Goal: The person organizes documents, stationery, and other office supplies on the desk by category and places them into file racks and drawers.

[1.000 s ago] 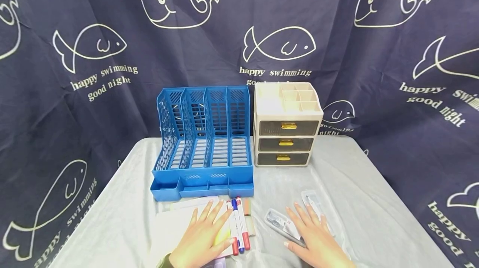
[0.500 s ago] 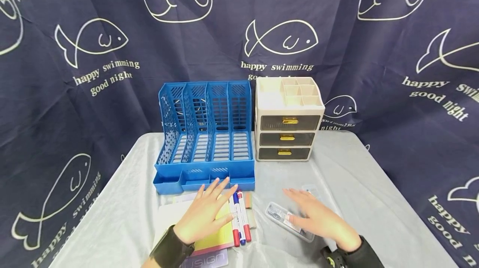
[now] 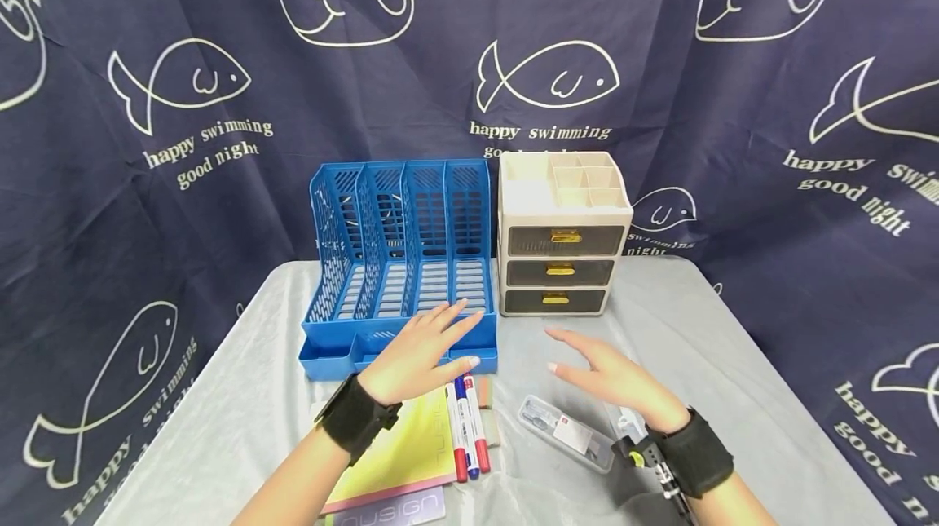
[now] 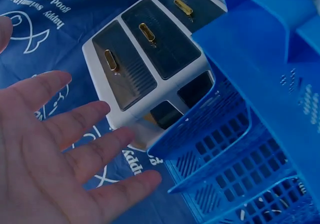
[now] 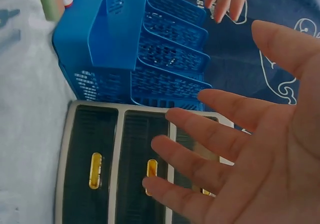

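Left hand [image 3: 420, 352] and right hand [image 3: 619, 375] below centre, fingers spread, markers [image 3: 468, 432] running near-vertically, clear case [image 3: 566, 434] slanting down rightward.

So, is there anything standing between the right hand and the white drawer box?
Nothing visible. In the head view, only the grey cloth shows between the right hand and the drawer box. The blue rack stands left of that path.

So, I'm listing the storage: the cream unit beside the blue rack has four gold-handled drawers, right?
Not four: the head view shows three drawers. The cream unit does stand beside the blue rack, and the drawers are gold-handled.
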`<state>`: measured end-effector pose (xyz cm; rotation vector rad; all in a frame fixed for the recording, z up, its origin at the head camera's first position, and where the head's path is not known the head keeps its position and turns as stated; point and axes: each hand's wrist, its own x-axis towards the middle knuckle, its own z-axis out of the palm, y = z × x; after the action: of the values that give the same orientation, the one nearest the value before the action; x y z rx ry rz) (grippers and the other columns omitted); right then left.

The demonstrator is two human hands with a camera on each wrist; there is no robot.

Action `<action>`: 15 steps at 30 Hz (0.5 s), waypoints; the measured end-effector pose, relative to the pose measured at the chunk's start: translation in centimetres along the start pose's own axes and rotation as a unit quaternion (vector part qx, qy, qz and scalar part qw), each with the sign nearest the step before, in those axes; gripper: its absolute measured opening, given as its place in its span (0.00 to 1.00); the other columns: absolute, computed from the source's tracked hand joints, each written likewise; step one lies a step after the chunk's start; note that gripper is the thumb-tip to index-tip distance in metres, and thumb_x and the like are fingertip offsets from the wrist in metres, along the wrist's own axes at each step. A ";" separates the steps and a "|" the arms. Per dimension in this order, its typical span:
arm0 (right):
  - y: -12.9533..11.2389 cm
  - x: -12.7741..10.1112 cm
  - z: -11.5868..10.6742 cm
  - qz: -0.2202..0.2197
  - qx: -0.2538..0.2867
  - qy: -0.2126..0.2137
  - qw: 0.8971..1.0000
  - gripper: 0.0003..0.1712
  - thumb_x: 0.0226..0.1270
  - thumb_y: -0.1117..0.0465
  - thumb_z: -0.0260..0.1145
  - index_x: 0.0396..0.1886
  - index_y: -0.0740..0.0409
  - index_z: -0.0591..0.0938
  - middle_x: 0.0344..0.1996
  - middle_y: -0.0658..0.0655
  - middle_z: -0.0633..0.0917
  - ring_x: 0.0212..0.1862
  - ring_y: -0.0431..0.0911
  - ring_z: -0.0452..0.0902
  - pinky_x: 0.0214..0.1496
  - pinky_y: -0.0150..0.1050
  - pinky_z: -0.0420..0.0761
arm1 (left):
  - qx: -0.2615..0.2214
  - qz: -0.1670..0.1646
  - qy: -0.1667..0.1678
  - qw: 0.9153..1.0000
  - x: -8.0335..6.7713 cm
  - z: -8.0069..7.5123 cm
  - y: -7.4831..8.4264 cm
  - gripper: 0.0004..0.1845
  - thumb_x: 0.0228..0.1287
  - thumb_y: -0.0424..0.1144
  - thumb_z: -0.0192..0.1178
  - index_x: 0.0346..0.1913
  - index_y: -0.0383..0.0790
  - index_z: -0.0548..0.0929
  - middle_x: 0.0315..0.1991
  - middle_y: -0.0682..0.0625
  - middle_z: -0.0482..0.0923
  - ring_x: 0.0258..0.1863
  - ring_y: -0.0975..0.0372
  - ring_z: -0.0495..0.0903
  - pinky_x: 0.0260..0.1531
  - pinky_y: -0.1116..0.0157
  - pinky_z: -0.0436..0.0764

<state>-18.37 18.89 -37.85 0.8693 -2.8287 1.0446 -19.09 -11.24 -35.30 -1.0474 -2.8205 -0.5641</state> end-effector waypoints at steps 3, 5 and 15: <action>-0.1 0.7 -0.4 0.012 0.013 0.003 1.000 0.31 0.68 0.49 0.58 0.66 0.61 0.69 0.62 0.61 0.73 0.62 0.59 0.69 0.61 0.56 0.68 | -0.003 0.013 -0.011 1.000 1.6 -0.6 -0.2 0.33 0.68 0.56 0.51 0.72 0.49 0.59 0.72 0.43 0.55 0.71 0.48 0.54 0.65 0.42 0.54; -0.1 1.2 -0.7 0.015 0.020 0.007 1.000 0.30 0.69 0.50 0.58 0.65 0.61 0.69 0.61 0.61 0.74 0.61 0.59 0.70 0.60 0.56 0.69 | 0.000 0.016 -0.013 1.000 2.8 -0.9 -0.2 0.33 0.68 0.56 0.50 0.73 0.50 0.58 0.72 0.44 0.55 0.71 0.50 0.56 0.66 0.45 0.56; 0.0 3.2 -1.5 0.026 0.042 0.032 0.998 0.26 0.68 0.53 0.59 0.61 0.62 0.73 0.56 0.61 0.78 0.57 0.57 0.73 0.57 0.58 0.71 | -0.010 0.010 -0.015 1.000 8.3 -3.1 0.1 0.34 0.68 0.56 0.50 0.73 0.50 0.56 0.72 0.45 0.55 0.69 0.50 0.59 0.64 0.50 0.63</action>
<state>-21.42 18.22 -36.05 0.7566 -2.7885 1.1827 -25.56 -7.25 -30.71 -1.0945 -2.8323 -0.5800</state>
